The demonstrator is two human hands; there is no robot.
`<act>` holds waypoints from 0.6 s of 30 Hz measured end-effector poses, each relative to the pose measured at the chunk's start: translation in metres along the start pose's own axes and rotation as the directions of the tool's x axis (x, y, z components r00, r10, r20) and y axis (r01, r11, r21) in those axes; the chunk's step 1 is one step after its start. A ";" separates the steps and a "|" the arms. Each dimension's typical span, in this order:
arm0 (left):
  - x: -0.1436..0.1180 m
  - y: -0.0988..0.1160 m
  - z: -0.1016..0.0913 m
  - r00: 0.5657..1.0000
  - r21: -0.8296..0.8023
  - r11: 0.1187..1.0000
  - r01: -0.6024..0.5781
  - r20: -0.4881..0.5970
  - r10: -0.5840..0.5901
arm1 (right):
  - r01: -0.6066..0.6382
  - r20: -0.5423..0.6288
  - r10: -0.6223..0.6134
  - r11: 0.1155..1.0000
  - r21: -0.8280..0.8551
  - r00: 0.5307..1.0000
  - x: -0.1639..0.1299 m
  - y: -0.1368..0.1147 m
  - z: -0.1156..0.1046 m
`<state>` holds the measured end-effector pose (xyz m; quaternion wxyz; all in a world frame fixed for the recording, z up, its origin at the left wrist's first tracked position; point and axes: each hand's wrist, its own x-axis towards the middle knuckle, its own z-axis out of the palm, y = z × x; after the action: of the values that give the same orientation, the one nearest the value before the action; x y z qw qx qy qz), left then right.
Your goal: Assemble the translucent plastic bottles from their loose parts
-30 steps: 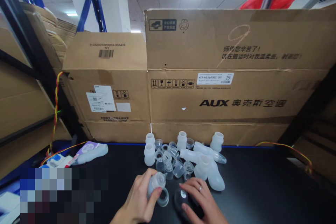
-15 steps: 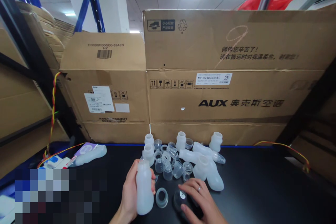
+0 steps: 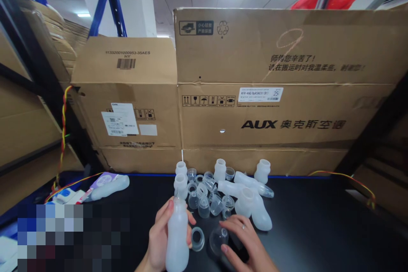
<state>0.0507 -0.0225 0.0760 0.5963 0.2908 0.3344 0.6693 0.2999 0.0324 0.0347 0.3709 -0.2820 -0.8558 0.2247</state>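
My left hand (image 3: 159, 236) is wrapped round a translucent white bottle (image 3: 177, 238), held upright with a slight tilt; a thin clear tip shows at its top. Just right of the bottle, a clear ring-shaped collar (image 3: 197, 239) lies on the black table. My right hand (image 3: 245, 242) has its thumb and fingers curved on the right side of a clear dome-shaped piece (image 3: 216, 242) with a small nub. Its thumb and forefinger appear to grip the edge of this piece; the exact contact is partly hidden.
Beyond my hands lies a cluster of clear caps and rings (image 3: 204, 208). Several whitish bottles (image 3: 245, 202) lie or stand around it. Another bottle (image 3: 111, 188) rests at the left by a purple packet (image 3: 102, 179). A cardboard wall (image 3: 255, 140) closes off the back.
My left hand and the bottle have moved slightly right and nearer to me. The dome-shaped piece has turned under my right hand, its nub now further right and higher.
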 end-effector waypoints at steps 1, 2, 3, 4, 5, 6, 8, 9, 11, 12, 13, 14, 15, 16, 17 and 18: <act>-0.001 -0.001 0.000 0.999 0.014 0.999 0.034 0.003 -0.034 | -0.017 -0.017 0.018 1.000 0.018 1.000 -0.002 0.000 0.000; -0.001 -0.001 0.000 0.997 0.046 0.997 0.068 0.018 -0.069 | -0.034 -0.035 0.036 0.999 0.040 0.999 -0.003 0.000 0.001; -0.002 -0.001 0.000 0.995 0.106 0.991 0.083 0.038 -0.088 | -0.055 -0.054 0.058 0.996 0.064 0.997 -0.006 0.000 0.001; -0.003 0.000 -0.001 0.995 0.207 0.976 0.066 0.063 -0.081 | -0.079 -0.081 0.087 0.993 0.087 0.993 -0.008 0.001 0.002; -0.003 0.001 -0.002 0.995 0.348 0.937 0.013 0.091 -0.047 | -0.105 -0.114 0.117 0.988 0.111 0.987 -0.010 0.001 0.002; -0.004 0.003 -0.004 0.992 0.507 0.859 -0.073 0.125 0.010 | -0.123 -0.156 0.144 0.983 0.133 0.977 -0.012 0.002 0.003; -0.006 0.007 -0.006 0.966 0.758 0.600 -0.257 0.217 0.139 | -0.133 -0.226 0.169 0.977 0.167 0.959 -0.013 0.002 0.003; -0.006 0.009 -0.007 0.947 0.821 0.473 -0.320 0.267 0.179 | -0.123 -0.236 0.164 0.976 0.179 0.958 -0.013 0.001 0.002; -0.008 0.011 -0.008 0.920 0.861 0.328 -0.389 0.346 0.182 | -0.077 -0.207 0.117 0.979 0.191 0.971 -0.011 -0.002 -0.001; -0.009 0.011 -0.007 0.913 0.863 0.298 -0.408 0.376 0.161 | -0.050 -0.176 0.085 0.980 0.191 0.981 -0.009 -0.005 -0.002; -0.010 0.011 -0.007 0.906 0.862 0.279 -0.423 0.401 0.136 | -0.028 -0.143 0.056 0.982 0.188 0.988 -0.008 -0.008 -0.003; -0.011 0.009 -0.006 0.900 0.860 0.264 -0.436 0.421 0.114 | -0.013 -0.114 0.035 0.983 0.182 0.993 -0.006 -0.010 -0.004; -0.012 0.008 -0.006 0.894 0.858 0.252 -0.447 0.436 0.100 | -0.006 -0.087 0.021 0.985 0.173 0.996 -0.005 -0.013 -0.004; -0.013 0.006 -0.006 0.887 0.854 0.240 -0.461 0.451 0.097 | 0.003 -0.067 0.008 0.987 0.162 0.998 -0.004 -0.015 -0.005; -0.013 0.003 -0.006 0.878 0.849 0.224 -0.479 0.469 0.097 | 0.018 -0.050 -0.011 0.989 0.146 0.999 -0.003 -0.016 -0.005; -0.013 0.001 -0.006 0.863 0.840 0.199 -0.505 0.495 0.098 | 0.050 -0.039 -0.045 0.991 0.126 0.998 -0.002 -0.017 -0.005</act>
<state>0.0470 -0.0358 0.0733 0.1989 0.7579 0.4959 0.3743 0.2997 0.0197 0.0467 0.4085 -0.2415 -0.8395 0.2646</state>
